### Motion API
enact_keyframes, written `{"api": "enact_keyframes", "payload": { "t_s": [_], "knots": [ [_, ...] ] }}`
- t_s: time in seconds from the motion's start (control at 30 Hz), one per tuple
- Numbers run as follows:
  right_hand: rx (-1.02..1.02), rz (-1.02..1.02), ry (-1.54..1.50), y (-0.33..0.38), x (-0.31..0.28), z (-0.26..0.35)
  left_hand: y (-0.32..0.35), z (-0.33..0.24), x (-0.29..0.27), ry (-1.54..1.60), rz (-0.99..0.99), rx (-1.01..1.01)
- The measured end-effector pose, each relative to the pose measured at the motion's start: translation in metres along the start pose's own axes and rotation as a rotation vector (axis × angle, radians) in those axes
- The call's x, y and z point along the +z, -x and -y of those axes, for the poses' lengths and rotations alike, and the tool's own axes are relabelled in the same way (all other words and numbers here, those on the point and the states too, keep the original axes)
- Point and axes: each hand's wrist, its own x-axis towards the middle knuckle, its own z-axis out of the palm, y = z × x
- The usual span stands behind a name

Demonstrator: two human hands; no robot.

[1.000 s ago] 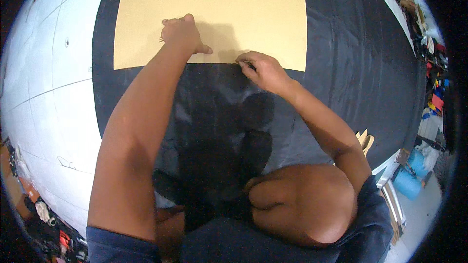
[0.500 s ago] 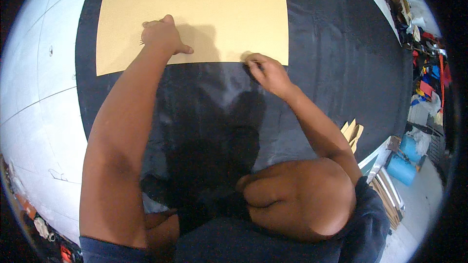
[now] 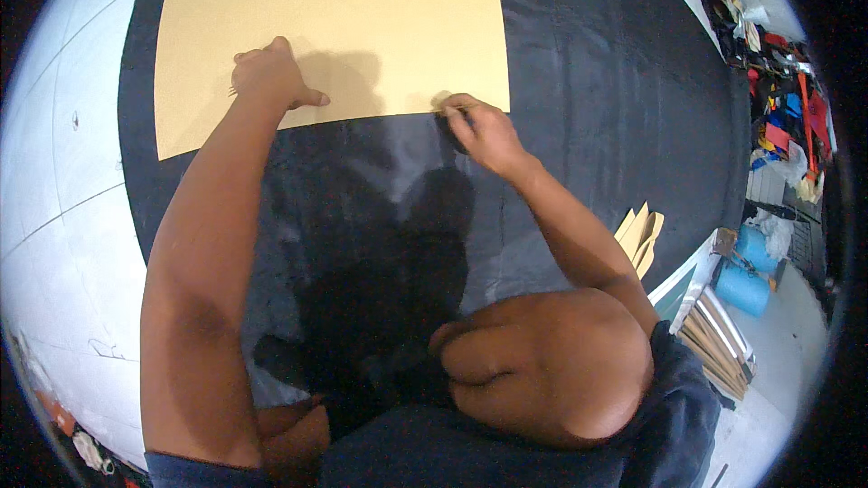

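A large pale-yellow sheet (image 3: 362, 9) lies flat on a black ground cover (image 3: 615, 90). My left hand (image 3: 268, 77) presses down on its near left part, the thumb spread away from the other fingers. At the sheet's near edge, left of its right corner, my right hand (image 3: 484, 134) has its fingers curled and pinched together. Whatever those fingertips hold, if anything, is too small and shaded to name. Shadows of my arms and head fall over the sheet and the black cover.
Several folded yellow pieces (image 3: 640, 239) lie right of my right forearm. Beyond them are a frame-like stack of boards (image 3: 714, 343) and blue rolls (image 3: 743, 285). Mixed coloured clutter (image 3: 787, 117) lines the far right. White tiled floor (image 3: 68, 190) runs along the left.
The sheet and both hands appear a little further left, and the whole view has shifted and turned slightly. Both hands keep nearly the same places on the sheet.
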Motion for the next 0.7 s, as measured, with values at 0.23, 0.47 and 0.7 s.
{"api": "enact_keyframes", "payload": {
  "t_s": [0.23, 0.47, 0.7],
  "knots": [
    [0.229, -0.113, 0.067, 0.029, -0.026, -0.056, -0.001, -0.006, 0.005, -0.059, -0.067, -0.010],
    [0.213, -0.073, -0.041, 0.018, -0.010, -0.027, 0.006, -0.009, -0.006, -0.070, -0.020, -0.021],
    [0.403, -0.247, -0.014, 0.040, -0.027, -0.081, 0.005, -0.012, -0.004, -0.108, -0.049, -0.008]
  ]
}}
